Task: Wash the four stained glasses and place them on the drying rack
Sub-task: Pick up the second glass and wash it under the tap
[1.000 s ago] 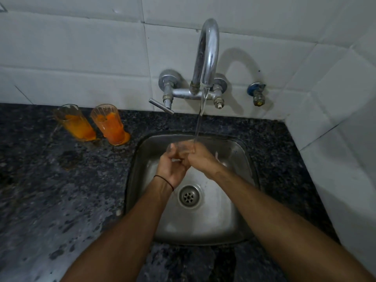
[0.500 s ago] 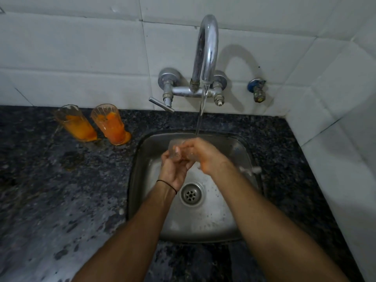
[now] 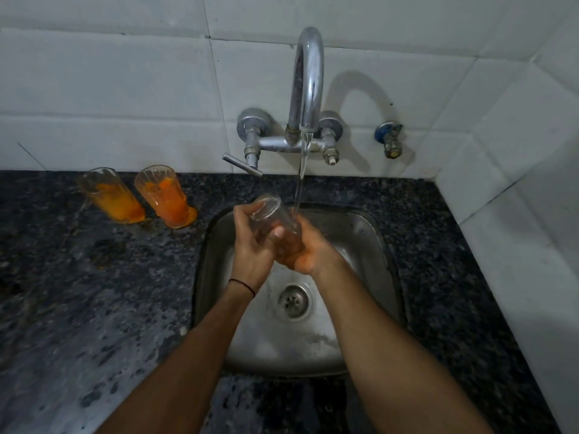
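**Rinsing one glass [image 3: 275, 227] under the running tap [image 3: 308, 89], over the sink [image 3: 369, 233].**

Head view: grips the clear glass on both sides, left grip [image 3: 250, 249] curled round the upper part near the mouth, right grip [image 3: 310, 255] wrapped round the base. Holds it tilted, mouth up and to the left, between the two grips at the foot of the water stream [image 3: 300, 183]; touching or just beside, impossible to tell. Looks nearly free of stain, so probably late in this glass's wash. Leaves the outer stained glass [image 3: 109, 195] and inner stained glass [image 3: 166, 197] upright on the worktop [image 3: 78, 292], well apart from both grips. Shows no drying rack and no fourth glass. Next, probably: shake off water, carry to the rack with a firm wet hold.
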